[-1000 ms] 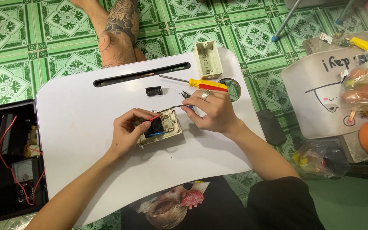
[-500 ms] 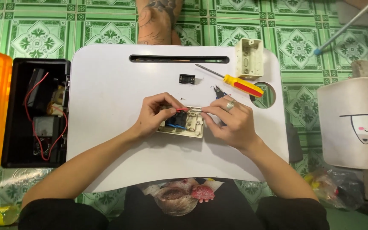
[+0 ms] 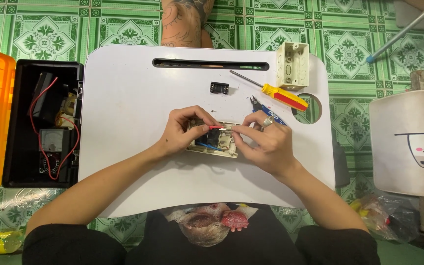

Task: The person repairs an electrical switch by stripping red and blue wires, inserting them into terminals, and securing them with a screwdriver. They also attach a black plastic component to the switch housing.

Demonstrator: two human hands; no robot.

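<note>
While both hands meet near the middle of the white lap tray (image 3: 123, 98), a cream switch plate (image 3: 212, 143) lies between them with its back turned up, its long axis running from the tray's left edge toward its right edge. The left hand (image 3: 185, 130) has its fingers curled closed over the plate's left end, pinning it flat. The right hand (image 3: 263, 142), a ring on one finger, pinches a short red wire (image 3: 217, 127) between thumb and forefinger; the wire runs level and points leftward from those fingertips across the top of the plate, so the right hand is the nearer one to its free length, while the left fingertips close on its far tip. A blue wire (image 3: 203, 145) shows in the plate's recess. The plate looks like hard moulded plastic, matt and boxy; the wires are thin and flexible with smooth insulation. Toward the far right corner of the tray sit a red-and-yellow screwdriver (image 3: 280, 95) with a slim steel shaft, blue-handled cutters (image 3: 266, 110) partly hidden by the right hand, a cream plastic wall box (image 3: 292, 59) standing open, and a small black part (image 3: 219, 88). Off the tray's left edge a black case (image 3: 23, 147) holds a meter (image 3: 50, 142) with red leads.
</note>
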